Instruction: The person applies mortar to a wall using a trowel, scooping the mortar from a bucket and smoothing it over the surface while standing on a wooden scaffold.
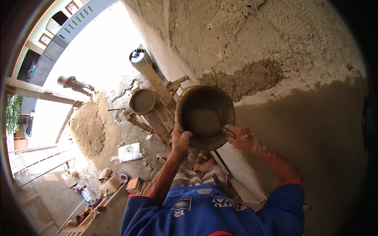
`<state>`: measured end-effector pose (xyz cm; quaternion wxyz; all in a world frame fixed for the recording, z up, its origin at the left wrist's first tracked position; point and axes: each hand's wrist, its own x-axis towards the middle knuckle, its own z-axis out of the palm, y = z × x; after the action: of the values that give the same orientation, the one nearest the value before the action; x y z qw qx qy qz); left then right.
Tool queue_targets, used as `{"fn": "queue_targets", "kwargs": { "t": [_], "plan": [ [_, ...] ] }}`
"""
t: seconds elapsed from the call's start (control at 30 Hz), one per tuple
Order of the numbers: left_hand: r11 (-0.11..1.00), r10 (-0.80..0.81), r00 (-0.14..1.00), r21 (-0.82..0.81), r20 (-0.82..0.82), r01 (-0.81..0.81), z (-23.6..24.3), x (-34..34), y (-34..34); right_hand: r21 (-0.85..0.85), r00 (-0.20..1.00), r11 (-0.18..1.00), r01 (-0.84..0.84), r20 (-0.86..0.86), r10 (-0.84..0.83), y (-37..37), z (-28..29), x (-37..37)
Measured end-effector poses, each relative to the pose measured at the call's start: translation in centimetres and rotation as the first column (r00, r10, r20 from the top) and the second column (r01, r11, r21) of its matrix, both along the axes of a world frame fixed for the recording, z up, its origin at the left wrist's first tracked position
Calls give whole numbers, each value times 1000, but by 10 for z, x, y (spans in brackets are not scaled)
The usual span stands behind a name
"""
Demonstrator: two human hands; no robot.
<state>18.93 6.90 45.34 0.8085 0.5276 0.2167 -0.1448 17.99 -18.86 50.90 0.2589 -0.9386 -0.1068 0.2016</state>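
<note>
The left hand (pixel 180 141) is gripping a bucket (pixel 204 97) at seven o'clock, the right hand (pixel 241 139) clamping it at four; probably mortar (pixel 204 121) is lying inside.

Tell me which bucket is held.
The large bucket, gripped by left hand and right hand; no hand touches the smaller bucket beside the planks or far drum.

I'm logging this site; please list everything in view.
Wall: 1, grey, right
Planks: several, brown, centre
Large bucket: 1, brown, centre
Smaller bucket: 1, grey, on planks
Drum: 1, dark, near wall
Sand pile: 1, tan, left
Bag: 1, white, on ground
Picture frames: several, brown, upper left
Clutter: uncounted, mixed, lower left
Other person: 1, brownish clothing, upper left
Shirt: 1, blue, bottom
Left hand: 1, grey-smeared, large bucket's left
Right hand: 1, white-smeared, its right
</note>
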Motion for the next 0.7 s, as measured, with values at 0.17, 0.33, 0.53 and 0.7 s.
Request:
{"fn": "queue_targets", "kwargs": {
  "t": [0.17,0.33,0.53,0.7],
  "plan": [
    [992,-86,995,83,-39,89,-18,32,38,79,999,997,16,26,-18,33,54,37],
    [990,60,998,128,-11,-58,-41,47,76,166,988,985,47,-152,-21,44,85,76],
    [958,168,981,249,-99,-139,-80,49,95,288,744,847,447,-646,-173,-16,1,120],
    [958,191,971,241,-140,-154,-90,42,99,72,807,902,425,421,-414,-109,31,138]
  ]
}}
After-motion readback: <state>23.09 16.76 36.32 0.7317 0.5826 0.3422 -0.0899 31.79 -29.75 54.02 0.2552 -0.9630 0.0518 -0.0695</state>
